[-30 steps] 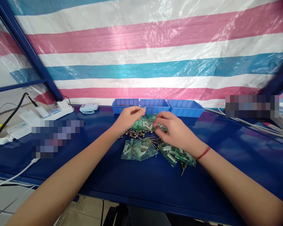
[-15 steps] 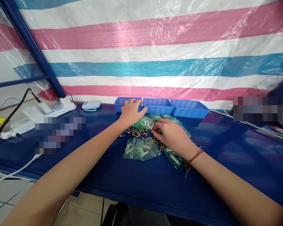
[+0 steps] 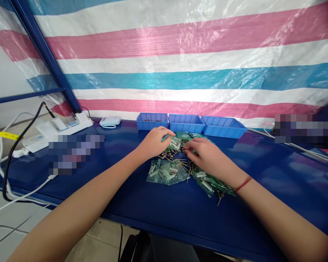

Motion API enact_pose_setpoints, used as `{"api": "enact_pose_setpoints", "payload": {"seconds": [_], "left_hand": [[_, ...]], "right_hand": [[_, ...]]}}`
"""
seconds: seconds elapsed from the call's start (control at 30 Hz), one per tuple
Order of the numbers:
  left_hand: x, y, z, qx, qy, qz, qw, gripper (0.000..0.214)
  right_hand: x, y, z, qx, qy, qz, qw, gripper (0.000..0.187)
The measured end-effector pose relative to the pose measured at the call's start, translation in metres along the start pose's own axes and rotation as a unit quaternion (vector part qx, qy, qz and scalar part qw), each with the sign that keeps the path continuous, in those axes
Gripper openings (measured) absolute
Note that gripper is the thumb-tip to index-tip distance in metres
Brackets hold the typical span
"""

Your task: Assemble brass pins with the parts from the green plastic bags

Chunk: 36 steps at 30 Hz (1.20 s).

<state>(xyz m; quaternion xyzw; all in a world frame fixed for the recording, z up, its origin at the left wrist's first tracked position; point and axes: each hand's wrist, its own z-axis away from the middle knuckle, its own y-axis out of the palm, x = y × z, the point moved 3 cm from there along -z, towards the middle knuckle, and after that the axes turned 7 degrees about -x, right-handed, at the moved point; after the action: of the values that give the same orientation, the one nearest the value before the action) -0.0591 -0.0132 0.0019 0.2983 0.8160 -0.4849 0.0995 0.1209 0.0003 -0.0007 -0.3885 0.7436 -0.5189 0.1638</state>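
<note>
A heap of small green plastic bags [image 3: 167, 172] holding white parts lies on the blue table [image 3: 153, 207], mixed with loose brass pins [image 3: 177, 162]. My left hand [image 3: 153, 142] rests on the heap's far left, fingers curled over a green bag [image 3: 175, 142]. My right hand [image 3: 207, 156] lies on the heap's right side, its fingertips pinched among the pins and bags; what they hold is too small to make out. A red string circles my right wrist.
Three blue bins [image 3: 152, 121] [image 3: 186, 123] [image 3: 223, 126] stand in a row behind the heap; the left one holds small dark parts. A white device [image 3: 110, 122], a power strip [image 3: 54, 129] and cables sit at the left. A striped tarp hangs behind.
My left hand has come back from the left bin down onto the heap. My right hand stayed on the heap, shifting a little.
</note>
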Motion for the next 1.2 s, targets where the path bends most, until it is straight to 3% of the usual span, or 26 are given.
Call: {"api": "enact_pose_setpoints", "payload": {"seconds": [0.17, 0.23, 0.3, 0.47, 0.63, 0.77, 1.03, 1.2], "left_hand": [[-0.004, 0.005, 0.004, 0.098, 0.0, 0.107, 0.989, 0.034], [-0.006, 0.007, 0.005, 0.108, 0.003, 0.12, 0.987, 0.028], [-0.006, 0.009, 0.005, 0.108, 0.001, 0.115, 0.987, 0.026], [-0.004, 0.008, 0.005, 0.102, -0.021, 0.103, 0.989, 0.026], [-0.005, 0.009, 0.006, 0.102, -0.025, 0.099, 0.99, 0.026], [-0.005, 0.011, 0.006, 0.11, -0.015, 0.094, 0.989, 0.027], [-0.006, 0.013, 0.007, 0.118, -0.014, 0.092, 0.989, 0.027], [-0.007, 0.013, 0.008, 0.127, -0.015, 0.092, 0.988, 0.028]], "right_hand": [[-0.007, -0.013, 0.006, 0.018, 0.107, -0.206, 0.972, 0.024], [-0.007, -0.015, 0.006, 0.018, 0.12, -0.23, 0.966, 0.024], [-0.005, -0.017, 0.007, 0.042, 0.107, -0.209, 0.971, 0.021], [0.005, -0.02, 0.014, 0.175, 0.039, -0.203, 0.963, 0.02], [0.006, -0.021, 0.017, 0.209, 0.002, -0.185, 0.96, 0.019], [0.004, -0.017, 0.016, 0.214, -0.002, -0.182, 0.96, 0.019], [0.005, -0.015, 0.015, 0.142, -0.043, -0.164, 0.975, 0.021], [0.004, -0.017, 0.017, 0.162, -0.035, -0.164, 0.972, 0.026]]}}
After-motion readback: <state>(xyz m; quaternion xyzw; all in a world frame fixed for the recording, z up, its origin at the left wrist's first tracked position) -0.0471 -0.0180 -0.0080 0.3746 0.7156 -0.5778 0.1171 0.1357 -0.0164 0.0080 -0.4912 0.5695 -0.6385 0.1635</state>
